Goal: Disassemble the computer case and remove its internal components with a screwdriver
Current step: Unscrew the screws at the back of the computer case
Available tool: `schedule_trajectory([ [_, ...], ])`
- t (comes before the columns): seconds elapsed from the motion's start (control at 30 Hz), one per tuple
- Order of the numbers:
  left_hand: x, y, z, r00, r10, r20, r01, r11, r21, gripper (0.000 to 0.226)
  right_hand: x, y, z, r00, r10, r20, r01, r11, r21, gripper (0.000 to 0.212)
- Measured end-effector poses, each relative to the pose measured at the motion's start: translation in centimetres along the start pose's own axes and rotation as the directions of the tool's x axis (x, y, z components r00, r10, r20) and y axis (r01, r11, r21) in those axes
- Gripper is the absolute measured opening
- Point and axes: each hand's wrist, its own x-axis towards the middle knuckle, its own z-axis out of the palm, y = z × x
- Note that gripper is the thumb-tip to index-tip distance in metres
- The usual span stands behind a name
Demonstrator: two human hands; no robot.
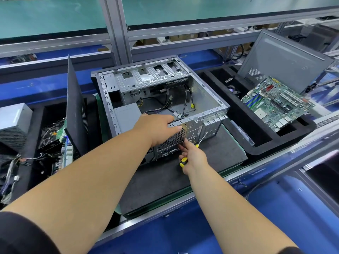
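At the far left a grey power supply sits by a tray of tangled cables and circuit boards, with a dark side panel standing upright just beside them. In the middle, the open computer case lies on a dark mat, loose wires inside it. My left hand grips the case's near top edge, fingers curled over the rim above the fan grille. My right hand is closed around a yellow-and-black screwdriver, its tip against the case's back panel. To the right, a green motherboard rests tilted on a black foam tray, another grey panel leaning behind it.
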Motion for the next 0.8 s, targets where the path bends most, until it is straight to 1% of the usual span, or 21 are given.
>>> schedule_trajectory([
  [0.1,0.0,0.0,0.0,1.0,0.011,0.004,-0.011,1.0,0.005,0.031,0.6,0.0,0.0,0.998,0.001,-0.056,-0.003,0.999,-0.038,0.025],
  [0.17,0.1,-0.1,0.1,1.0,0.007,0.006,-0.007,1.0,0.004,0.032,0.8,0.0,0.0,0.996,-0.01,-0.093,0.002,0.997,-0.08,0.031],
  [0.23,0.1,-0.1,0.2,1.0,0.006,0.003,-0.006,1.0,0.003,0.035,0.9,-0.1,0.0,0.991,-0.036,-0.128,0.021,0.993,-0.114,0.028],
  [0.3,0.1,-0.2,0.3,1.0,0.007,0.001,-0.007,1.0,0.006,0.036,0.7,-0.1,0.0,0.987,-0.059,-0.147,0.039,0.99,-0.135,0.021],
  [0.4,0.2,-0.1,0.3,1.0,0.007,0.013,-0.007,1.0,0.007,0.034,0.6,0.0,0.0,0.983,-0.106,-0.148,0.084,0.985,-0.151,0.01],
  [0.5,0.2,-0.2,0.3,1.0,0.001,0.021,-0.001,1.0,0.001,0.028,0.5,0.2,0.0,0.977,-0.155,-0.148,0.13,0.978,-0.166,0.008],
  [0.67,0.1,-0.1,0.1,1.0,-0.011,0.029,0.01,1.0,0.014,0.039,0.7,0.6,-0.1,0.954,-0.269,-0.132,0.243,0.953,-0.18,0.014],
  [0.8,0.1,0.0,0.0,0.999,-0.009,0.033,0.009,1.0,0.006,0.026,0.7,0.9,0.0,0.932,-0.337,-0.131,0.307,0.928,-0.21,0.012],
])
